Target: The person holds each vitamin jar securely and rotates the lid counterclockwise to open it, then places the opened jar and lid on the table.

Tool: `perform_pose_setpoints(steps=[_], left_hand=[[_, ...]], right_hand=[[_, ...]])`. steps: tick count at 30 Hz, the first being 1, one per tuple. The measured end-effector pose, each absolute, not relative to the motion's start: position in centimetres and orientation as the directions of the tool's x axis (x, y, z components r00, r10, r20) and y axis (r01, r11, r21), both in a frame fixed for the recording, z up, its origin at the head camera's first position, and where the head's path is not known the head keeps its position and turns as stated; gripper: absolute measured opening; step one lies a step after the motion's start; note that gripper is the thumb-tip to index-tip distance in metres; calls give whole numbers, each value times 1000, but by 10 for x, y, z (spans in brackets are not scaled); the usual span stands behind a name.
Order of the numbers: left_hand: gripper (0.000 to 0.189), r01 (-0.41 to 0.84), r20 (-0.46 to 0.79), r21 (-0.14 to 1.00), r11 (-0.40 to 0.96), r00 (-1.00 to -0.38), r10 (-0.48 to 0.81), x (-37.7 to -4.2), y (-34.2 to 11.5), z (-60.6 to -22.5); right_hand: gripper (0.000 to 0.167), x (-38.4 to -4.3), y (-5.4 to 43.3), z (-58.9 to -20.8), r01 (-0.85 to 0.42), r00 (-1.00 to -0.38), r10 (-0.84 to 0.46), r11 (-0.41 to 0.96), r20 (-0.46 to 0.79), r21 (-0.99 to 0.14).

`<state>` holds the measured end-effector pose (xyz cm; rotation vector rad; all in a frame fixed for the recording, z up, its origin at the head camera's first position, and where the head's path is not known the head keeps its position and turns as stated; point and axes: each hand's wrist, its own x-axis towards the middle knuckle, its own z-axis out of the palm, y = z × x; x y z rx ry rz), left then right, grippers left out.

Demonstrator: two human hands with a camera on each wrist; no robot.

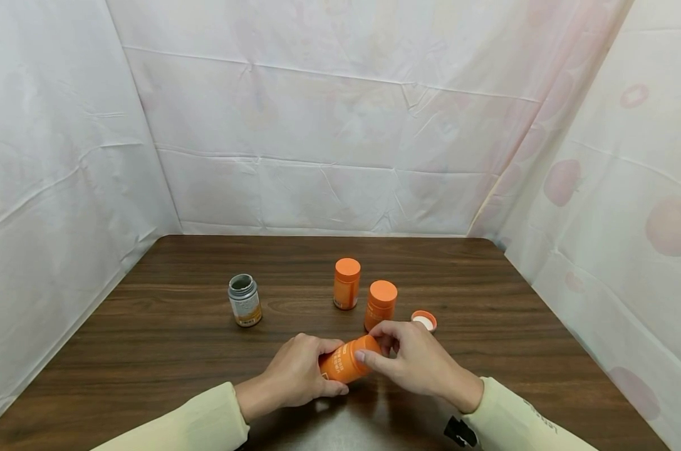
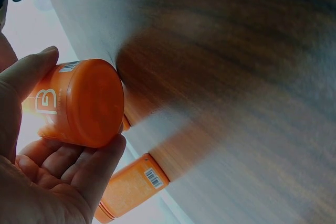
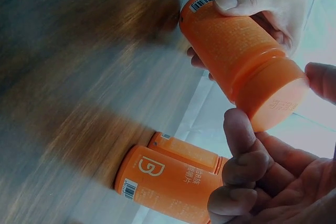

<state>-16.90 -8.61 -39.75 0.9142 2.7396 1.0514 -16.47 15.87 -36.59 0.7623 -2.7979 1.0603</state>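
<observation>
An orange pill bottle (image 1: 340,364) is held tilted low over the front of the table, its cap end toward the right. My left hand (image 1: 295,374) grips the body near its base, thumb on one side and fingers on the other. At the other end, my right hand (image 1: 416,360) has its thumb and fingertips on the ridge-free orange cap (image 3: 275,95), pinching it from opposite sides. The cap sits on the bottle's neck in the right wrist view. Just behind the right hand stands a second orange bottle (image 1: 381,304), capped and upright.
A third capped orange bottle (image 1: 347,285) stands farther back. Off to the left is a grey bottle (image 1: 244,302) with an uncovered mouth. An orange cap with a white inside (image 1: 425,321) lies right of the bottles on the brown wooden table (image 1: 165,351). White sheets (image 1: 317,125) surround it.
</observation>
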Motion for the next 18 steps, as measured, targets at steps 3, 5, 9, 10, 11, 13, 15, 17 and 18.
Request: perform_pose_setpoints(steps=[3, 5, 9, 10, 11, 13, 15, 17, 18], left_hand=[[49, 509, 145, 627, 590, -820, 554, -169, -86, -398], [49, 511, 147, 624, 591, -819, 554, -169, -86, -398], [49, 514, 150, 621, 592, -819, 553, -169, -86, -398], [49, 513, 150, 621, 592, -819, 553, -169, -86, -398], [49, 513, 150, 622, 592, -820, 553, -169, -86, -398], [48, 512, 149, 622, 592, -820, 552, -169, -86, -398], [48, 515, 152, 622, 590, -818, 554, -169, -86, -398], [47, 521, 158, 620, 588, -816, 556, -169, -86, -398], [46, 524, 161, 619, 586, -814, 558, -169, -86, -398]], right_hand=[[36, -165, 159, -366, -489, -863, -447, 628, 233, -606], [33, -166, 160, -366, -505, -854, -461, 621, 243, -600], [28, -166, 161, -365, -543, -828, -497, 597, 259, -591], [28, -166, 161, -365, -551, -822, -505, 592, 262, -588], [29, -166, 162, -365, -560, -816, -513, 585, 267, -587], [33, -165, 162, -364, -582, -800, -530, 571, 282, -579], [38, -165, 163, -364, -607, -782, -543, 556, 305, -567], [42, -164, 164, -364, -632, -764, -554, 542, 330, -554], [44, -164, 164, -364, -643, -756, -558, 534, 343, -548]])
